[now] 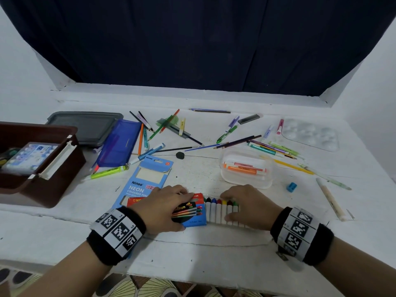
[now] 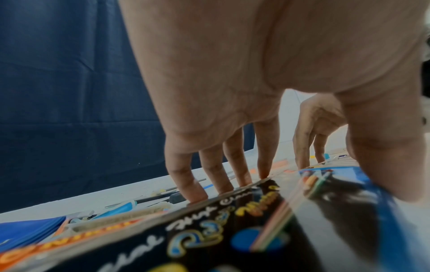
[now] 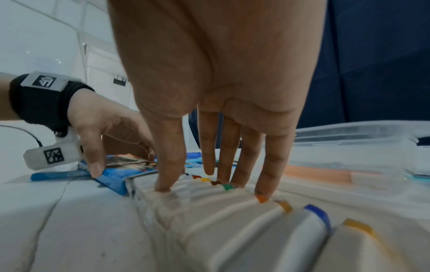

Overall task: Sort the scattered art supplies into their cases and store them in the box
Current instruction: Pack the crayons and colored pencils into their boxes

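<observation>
1. Left hand (image 1: pixel 162 207) spans the blue marker box (image 1: pixel 194 219), fingers on its far edge, thumb on its near edge; box lies at the table's (image 1: pixel 203 254) 6 o'clock edge.
2. Right hand (image 1: pixel 246 202), fingers straight, presses the row of white markers (image 1: pixel 220 210) jutting from the box at 3 o'clock.

We read "Ninso" twice on the light blue pencil card (image 1: pixel 144 181) lying at ten o'clock from our hands on the counter (image 1: pixel 192 249): once by its hanging slot, once above "NEON" and "COLOURED"; a small orange square at its one o'clock corner carries "12"; the marker box (image 1: pixel 190 213) shows cursive lettering in the left wrist view, too blurred for us to read; our wristbands (image 1: pixel 116 231) bear only black-and-white coded squares.
</observation>
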A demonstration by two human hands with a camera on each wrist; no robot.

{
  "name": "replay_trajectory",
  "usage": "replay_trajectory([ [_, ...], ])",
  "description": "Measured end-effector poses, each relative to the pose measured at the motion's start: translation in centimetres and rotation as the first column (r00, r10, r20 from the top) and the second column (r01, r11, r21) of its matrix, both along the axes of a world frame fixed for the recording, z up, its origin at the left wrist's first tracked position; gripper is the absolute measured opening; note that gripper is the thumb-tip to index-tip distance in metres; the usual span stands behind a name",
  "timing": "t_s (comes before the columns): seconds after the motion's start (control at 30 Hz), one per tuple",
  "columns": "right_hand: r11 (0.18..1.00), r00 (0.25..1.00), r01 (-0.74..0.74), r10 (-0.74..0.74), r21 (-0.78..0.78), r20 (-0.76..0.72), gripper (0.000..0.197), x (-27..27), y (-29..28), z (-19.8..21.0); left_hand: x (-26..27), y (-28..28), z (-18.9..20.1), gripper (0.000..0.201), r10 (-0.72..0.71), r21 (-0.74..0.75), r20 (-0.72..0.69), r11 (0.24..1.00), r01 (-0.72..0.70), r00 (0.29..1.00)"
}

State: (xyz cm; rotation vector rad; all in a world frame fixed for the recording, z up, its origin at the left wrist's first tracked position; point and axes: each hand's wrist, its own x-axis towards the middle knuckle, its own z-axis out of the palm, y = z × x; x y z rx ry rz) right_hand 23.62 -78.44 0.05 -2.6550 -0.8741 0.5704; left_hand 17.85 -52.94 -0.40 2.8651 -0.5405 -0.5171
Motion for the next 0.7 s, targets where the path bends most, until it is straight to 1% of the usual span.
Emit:
replay_trajectory([
  [0.13, 0.999, 0.999, -0.034, 0.034, -0.04, -0.02, 0.083, -0.2, 0.8, -0.3, 0.0, 0.0, 0.1, 0.079, 0.004, 0.002, 0.003, 1.0, -0.004, 1.0],
  [0.2, 0.99, 0.996, -0.09, 0.09, -0.106, -0.005, 0.095, -0.6, 1.4, -0.5, 0.0, 0.0, 0.0, 0.079, 0.002, 0.004, 0.01, 1.0, -0.002, 1.0],
  [0.23, 0.984, 0.992, -0.116, 0.12, -0.138, 0.021, 0.098, -0.8, 1.7, -0.7, 0.0, 0.0, 0.0, 0.079, 0.003, 0.003, 0.011, 1.0, -0.003, 1.0],
  [0.3, 0.978, 0.988, -0.127, 0.139, -0.166, 0.066, 0.094, -0.8, 2.2, -1.0, 0.0, -0.1, 0.0, 0.078, 0.005, -0.001, 0.015, 1.0, -0.005, 1.0],
  [0.43, 0.988, 0.991, -0.117, 0.123, -0.101, 0.059, 0.072, -0.7, 2.4, -1.2, -0.2, -0.1, 0.1, 0.077, -0.015, -0.014, 0.029, 1.0, 0.015, 0.999],
  [0.53, 0.989, 0.988, -0.143, 0.145, -0.027, 0.062, 0.071, -1.0, 2.1, -1.4, -0.5, -0.3, 0.3, 0.072, -0.03, -0.043, 0.048, 0.999, 0.032, 0.998],
  [0.63, 0.995, 0.996, -0.077, 0.074, 0.068, 0.051, 0.073, -1.2, 2.0, -1.3, -0.4, -0.8, 0.7, 0.071, -0.013, -0.066, 0.08, 0.998, 0.019, 0.997],
  [0.7, 0.995, 0.998, -0.039, 0.035, 0.095, 0.047, 0.072, -1.1, 2.0, -1.1, 0.0, -1.2, 0.9, 0.07, -0.015, -0.051, 0.095, 0.999, 0.02, 0.995],
])
